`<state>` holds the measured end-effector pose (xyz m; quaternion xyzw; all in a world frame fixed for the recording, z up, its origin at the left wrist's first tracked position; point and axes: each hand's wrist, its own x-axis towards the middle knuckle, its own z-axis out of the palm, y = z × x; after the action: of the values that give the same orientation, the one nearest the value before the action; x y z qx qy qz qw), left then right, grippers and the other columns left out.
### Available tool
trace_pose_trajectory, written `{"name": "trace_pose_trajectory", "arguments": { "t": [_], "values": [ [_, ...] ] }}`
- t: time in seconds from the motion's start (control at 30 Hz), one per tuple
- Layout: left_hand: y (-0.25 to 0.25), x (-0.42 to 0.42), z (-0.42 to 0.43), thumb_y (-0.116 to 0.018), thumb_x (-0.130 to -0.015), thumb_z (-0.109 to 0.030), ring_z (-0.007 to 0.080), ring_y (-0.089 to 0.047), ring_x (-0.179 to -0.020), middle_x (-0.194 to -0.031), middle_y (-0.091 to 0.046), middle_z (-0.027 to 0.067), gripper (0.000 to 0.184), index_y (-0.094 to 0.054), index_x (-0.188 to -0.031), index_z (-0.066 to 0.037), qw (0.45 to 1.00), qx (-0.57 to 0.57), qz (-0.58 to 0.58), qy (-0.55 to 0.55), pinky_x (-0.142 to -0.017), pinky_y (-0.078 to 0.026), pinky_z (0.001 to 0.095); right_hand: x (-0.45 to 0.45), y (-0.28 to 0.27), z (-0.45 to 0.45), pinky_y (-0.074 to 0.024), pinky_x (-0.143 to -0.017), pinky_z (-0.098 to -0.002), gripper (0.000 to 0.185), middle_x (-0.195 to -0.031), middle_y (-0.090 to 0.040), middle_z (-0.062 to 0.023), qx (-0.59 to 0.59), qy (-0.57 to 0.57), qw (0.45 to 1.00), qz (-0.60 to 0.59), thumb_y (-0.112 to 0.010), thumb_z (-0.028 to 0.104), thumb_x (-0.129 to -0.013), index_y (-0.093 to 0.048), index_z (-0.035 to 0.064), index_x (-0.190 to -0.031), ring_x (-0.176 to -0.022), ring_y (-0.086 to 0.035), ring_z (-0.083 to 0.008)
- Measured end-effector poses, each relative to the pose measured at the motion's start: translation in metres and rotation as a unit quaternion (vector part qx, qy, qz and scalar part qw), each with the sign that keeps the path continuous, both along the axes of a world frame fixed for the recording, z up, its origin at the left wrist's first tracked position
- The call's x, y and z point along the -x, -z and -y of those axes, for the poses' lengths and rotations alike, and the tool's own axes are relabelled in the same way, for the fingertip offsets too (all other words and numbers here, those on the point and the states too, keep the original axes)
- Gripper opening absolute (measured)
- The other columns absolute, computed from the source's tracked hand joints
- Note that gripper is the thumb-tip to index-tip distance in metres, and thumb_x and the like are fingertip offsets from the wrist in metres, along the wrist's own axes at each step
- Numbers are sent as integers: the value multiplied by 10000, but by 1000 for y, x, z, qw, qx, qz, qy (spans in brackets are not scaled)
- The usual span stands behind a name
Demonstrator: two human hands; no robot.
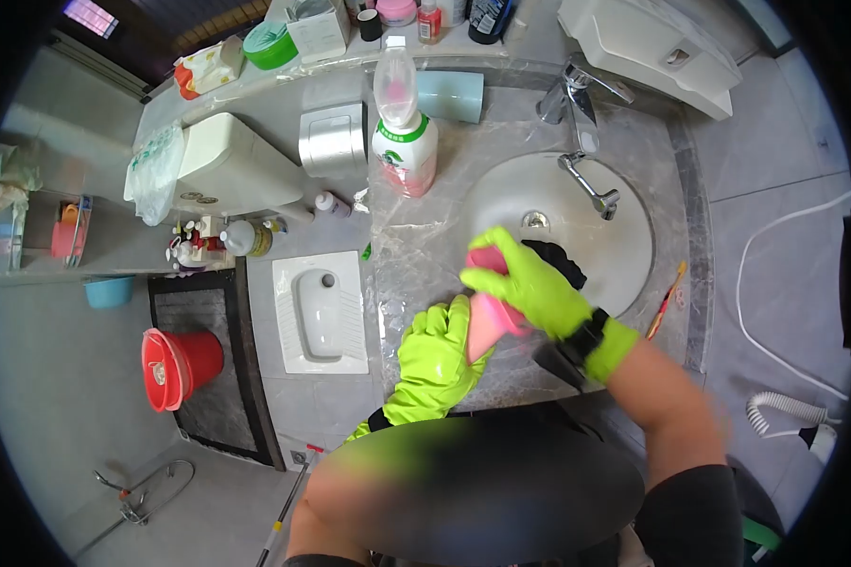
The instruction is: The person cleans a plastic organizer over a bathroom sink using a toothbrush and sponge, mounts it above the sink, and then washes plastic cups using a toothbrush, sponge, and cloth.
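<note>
My left hand (437, 364), in a lime-green rubber glove, is wrapped round a pink container (485, 326) over the front of the counter. My right hand (536, 291), gloved the same way, closes on the darker pink upper part of it. The gloved fingers hide much of the container, so I cannot tell its exact kind. Just beyond my right hand, a crumpled black cloth (560, 262) lies in the white sink basin (629, 236). A white and pink bottle (407, 151) with a green band stands at the back of the counter.
A chrome faucet (577, 104) stands behind the basin. A toothbrush (667, 300) lies at the counter's right edge. To the left are a squat toilet (357, 326) and a red bucket (199, 359). Several toiletries line the back ledge (350, 57). A white cord (747, 283) hangs at right.
</note>
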<state>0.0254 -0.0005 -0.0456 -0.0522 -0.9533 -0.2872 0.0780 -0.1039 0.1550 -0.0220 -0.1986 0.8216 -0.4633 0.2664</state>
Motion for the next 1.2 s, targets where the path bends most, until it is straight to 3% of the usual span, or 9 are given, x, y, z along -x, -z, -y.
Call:
{"name": "trace_pose_trajectory", "arguments": {
  "t": [0.07,0.1,0.2,0.6,0.77,0.87,1.0,1.1,1.2],
  "values": [
    [-2,2,4,-841,-682,-260,382,-616,-884,-1041,-629,172,702,-588,-1286,-6,1000,-4,-8,5,-748,-511,473,17,12,21,-511,-856,-429,535,-1045,-691,-186,14,40,998,50,-757,472,-874,-550,97,-1194,-998,-657,-399],
    [0,3,5,-841,-682,-261,386,-615,-880,-1036,-629,174,703,-588,-1285,-4,1000,-10,-17,12,-745,-510,476,24,11,27,-500,-884,-390,492,-1069,-675,-171,-43,20,999,25,-767,364,-894,-550,49,-1204,-1012,-656,-310],
    [6,2,7,-838,-688,-267,396,-612,-871,-1031,-627,180,702,-586,-1285,1,999,-27,-23,17,-737,-508,484,4,-16,-1,-518,-838,-438,512,-1017,-690,-186,-68,-23,997,-7,-758,460,-871,-557,105,-1181,-979,-662,-403],
    [4,4,11,-855,-695,-251,391,-613,-897,-1016,-634,179,687,-593,-1282,-8,999,-25,-1,41,-749,-517,460,-30,-1,-31,-520,-839,-431,489,-1004,-688,-201,0,-2,998,-59,-766,399,-873,-570,95,-1203,-965,-677,-376],
    [-8,4,10,-851,-698,-253,398,-606,-926,-1073,-628,195,692,-590,-1285,2,999,-2,29,46,-781,-511,462,2,9,9,-521,-862,-415,556,-1037,-692,-200,71,65,992,75,-801,436,-839,-570,84,-1201,-1010,-681,-356],
    [-1,-1,11,-859,-694,-271,396,-606,-937,-1108,-628,207,749,-570,-1327,8,998,25,-9,51,-804,-509,464,35,22,29,-523,-847,-399,542,-1031,-691,-185,-56,34,998,-9,-799,427,-853,-566,74,-1191,-962,-679,-318],
    [1,-6,21,-884,-671,-361,392,-603,-995,-1180,-618,217,876,-538,-1391,-2,998,47,-38,3,-852,-497,477,43,18,-11,-518,-723,-318,428,-907,-650,-40,73,152,982,81,-781,397,-890,-598,100,-1139,-838,-618,-124],
    [-1,-6,25,-889,-651,-416,390,-577,-1080,-1263,-580,219,911,-548,-1396,-19,997,57,-56,-13,-914,-470,499,22,11,-24,-510,-709,-282,385,-986,-651,-42,131,137,958,215,-747,345,-926,-584,96,-1170,-841,-618,-107],
    [2,-11,17,-886,-666,-368,391,-535,-1160,-1311,-539,211,881,-541,-1408,-41,993,89,-80,5,-983,-433,526,-13,17,-19,-494,-859,-283,381,-1073,-630,-55,206,128,945,222,-706,304,-958,-573,62,-1222,-982,-598,-115]
  ]
}}
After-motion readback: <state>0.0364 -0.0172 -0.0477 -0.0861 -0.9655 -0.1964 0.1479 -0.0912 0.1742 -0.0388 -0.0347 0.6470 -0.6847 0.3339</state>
